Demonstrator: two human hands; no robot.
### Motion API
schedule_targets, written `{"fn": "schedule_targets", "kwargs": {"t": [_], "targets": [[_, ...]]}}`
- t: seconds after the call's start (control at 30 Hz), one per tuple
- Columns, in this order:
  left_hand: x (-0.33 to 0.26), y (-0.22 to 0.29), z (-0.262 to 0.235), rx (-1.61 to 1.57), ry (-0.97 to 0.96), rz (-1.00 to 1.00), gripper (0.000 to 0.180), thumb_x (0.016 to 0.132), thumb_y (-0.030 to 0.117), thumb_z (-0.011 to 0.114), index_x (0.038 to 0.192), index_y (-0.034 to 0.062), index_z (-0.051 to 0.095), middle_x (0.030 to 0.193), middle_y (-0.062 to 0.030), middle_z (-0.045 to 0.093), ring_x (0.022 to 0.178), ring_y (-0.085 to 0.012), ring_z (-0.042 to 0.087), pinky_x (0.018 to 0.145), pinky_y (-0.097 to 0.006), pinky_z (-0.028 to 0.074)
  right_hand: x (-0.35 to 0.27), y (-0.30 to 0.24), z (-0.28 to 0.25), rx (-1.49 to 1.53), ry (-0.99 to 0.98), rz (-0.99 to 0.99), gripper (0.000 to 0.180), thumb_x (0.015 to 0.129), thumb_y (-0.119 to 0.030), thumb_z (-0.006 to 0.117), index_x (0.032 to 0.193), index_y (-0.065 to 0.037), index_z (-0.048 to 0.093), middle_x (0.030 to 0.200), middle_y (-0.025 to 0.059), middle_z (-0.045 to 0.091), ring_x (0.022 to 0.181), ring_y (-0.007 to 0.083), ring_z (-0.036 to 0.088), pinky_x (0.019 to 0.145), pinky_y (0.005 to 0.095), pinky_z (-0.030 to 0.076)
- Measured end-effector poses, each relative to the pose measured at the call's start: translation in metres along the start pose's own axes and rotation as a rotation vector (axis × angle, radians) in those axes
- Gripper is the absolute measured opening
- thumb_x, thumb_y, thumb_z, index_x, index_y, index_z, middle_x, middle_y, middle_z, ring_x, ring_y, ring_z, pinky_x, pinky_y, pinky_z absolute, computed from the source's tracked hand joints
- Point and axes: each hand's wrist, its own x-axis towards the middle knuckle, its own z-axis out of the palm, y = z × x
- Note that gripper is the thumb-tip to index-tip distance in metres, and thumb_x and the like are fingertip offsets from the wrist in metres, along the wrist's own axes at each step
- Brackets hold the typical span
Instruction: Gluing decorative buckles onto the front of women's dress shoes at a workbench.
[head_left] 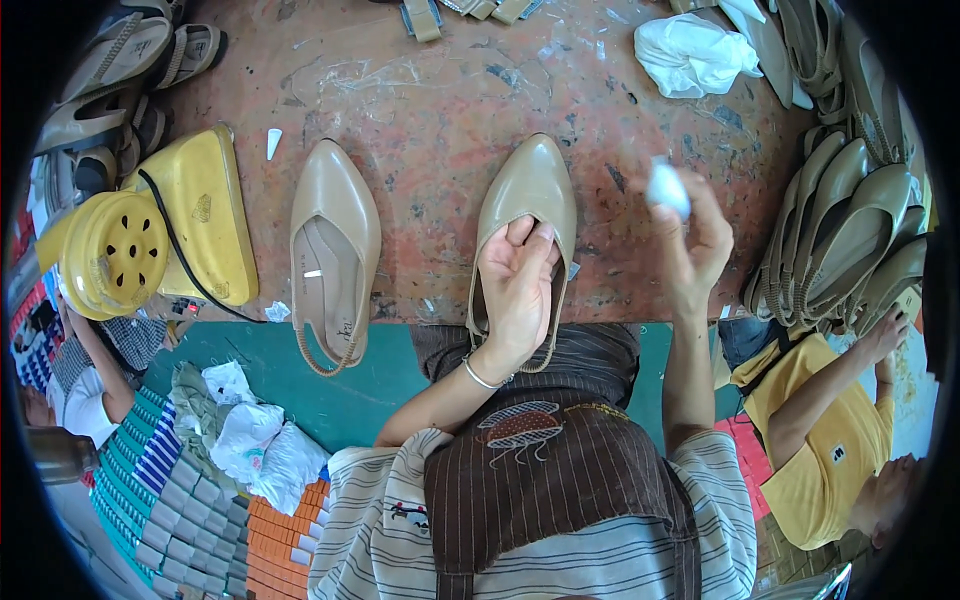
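Note:
A beige pointed slingback shoe (pixel 535 180) lies toe-away at the near edge of the worktable. My left hand (pixel 520 285) reaches into its opening, fingers curled and gripping the shoe at the throat. To the right, my right hand (pixel 695 235) is raised and slightly blurred, pinching a small white wad (pixel 668 190) between thumb and fingers. The wad looks like cloth or tissue; I cannot tell which. Left of my hands rests the matching beige slingback shoe (pixel 337 215), untouched, its strap hanging over the table edge.
Piled beige shoes (pixel 840 230) line the right side, with more sandals (pixel 125 60) at the far left. A yellow machine (pixel 205 215) with a black cord sits left. A white crumpled bag (pixel 693 57) lies far right. Co-workers sit at both sides, one in a yellow shirt (pixel 830 430).

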Motion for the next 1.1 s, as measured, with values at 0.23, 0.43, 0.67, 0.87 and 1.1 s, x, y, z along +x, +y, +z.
{"fn": "schedule_targets", "kwargs": {"t": [0.23, 0.43, 0.67, 0.87, 1.1], "targets": [[0.001, -0.004, -0.010, -0.061, -0.051, 0.000, 0.006, 0.092, -0.003, 0.053, 0.097, 0.0014, 0.053, 0.093, -0.0016, 0.060, 0.084, -0.0076, 0.056, 0.077, -0.024, 0.046, 0.005, 0.043, -0.002, -0.355, 0.112, -0.168, 0.035, 0.087, 0.002, 0.057, 0.119, 0.000, 0.045, 0.124, 0.0164, 0.060, 0.133, 0.0336, 0.040, 0.110, 0.0442, 0.028], [-0.004, 0.001, -0.007, -0.065, 0.018, -0.045, 0.008, 0.091, -0.001, 0.055, 0.099, 0.0002, 0.054, 0.099, -0.0051, 0.062, 0.088, -0.0110, 0.058, 0.079, -0.026, 0.047, -0.033, -0.012, 0.013, -0.407, 0.601, -0.313, 0.046, 0.079, 0.009, 0.059, 0.122, 0.005, 0.046, 0.126, 0.0228, 0.052, 0.123, 0.0364, 0.047, 0.105, 0.0447, 0.036], [-0.002, -0.003, -0.015, -0.111, -0.063, -0.026, 0.006, 0.091, -0.001, 0.053, 0.097, 0.0012, 0.054, 0.101, -0.0063, 0.061, 0.092, -0.0123, 0.059, 0.085, -0.028, 0.047, 0.106, -0.025, 0.084, -0.548, 0.092, -0.443, 0.041, 0.069, 0.009, 0.056, 0.107, -0.005, 0.064, 0.117, 0.0159, 0.058, 0.109, 0.0361, 0.054, 0.091, 0.0430, 0.046], [0.000, -0.008, -0.013, -0.152, -0.053, -0.030, 0.008, 0.091, -0.001, 0.053, 0.099, 0.0009, 0.055, 0.101, -0.0063, 0.062, 0.094, -0.0136, 0.059, 0.086, -0.030, 0.048, 0.141, 0.007, 0.089, -0.715, 0.114, -0.448, 0.028, 0.072, 0.005, 0.059, 0.095, -0.007, 0.070, 0.102, 0.0107, 0.065, 0.091, 0.0276, 0.061, 0.074, 0.0382, 0.049], [0.003, -0.008, -0.026, -0.306, -0.157, 0.010, 0.010, 0.092, 0.002, 0.053, 0.101, -0.0011, 0.055, 0.105, -0.0095, 0.062, 0.097, -0.0166, 0.059, 0.091, -0.033, 0.047, 0.037, -0.041, 0.043, 0.359, -0.040, 0.318, 0.011, 0.084, -0.002, 0.067, 0.095, 0.002, 0.068, 0.082, 0.0061, 0.063, 0.061, 0.0081, 0.058, 0.053, 0.0202, 0.046]]}}
